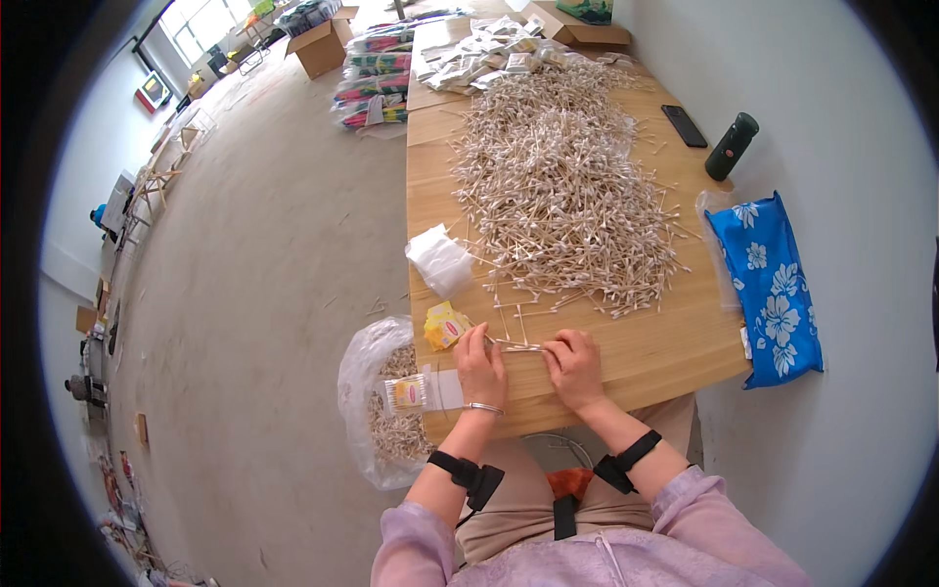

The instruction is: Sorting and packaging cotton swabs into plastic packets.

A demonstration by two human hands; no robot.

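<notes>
A few cotton swabs [518, 346] lie crosswise between my two hands near the table's front edge. My left hand [481, 372] is closed on their left end, and my right hand [574, 368] pinches the right end. How many swabs are in the fingers cannot be made out. Beyond the hands spreads a large loose heap of cotton swabs [562, 186]. Yellow printed cards [445, 326] lie just past my left hand, with a stack of clear plastic bags [440, 260] farther off. Beside my left wrist is a small filled pack of swabs [406, 392] with a yellow label.
A clear bag [358, 391] of loose swabs stands below the table's left edge. On the right are a blue flowered pack [773, 289], a dark green bottle [732, 147] and a black phone [684, 126]. Filled packs [489, 54] pile up at the far end, near cartons [320, 49].
</notes>
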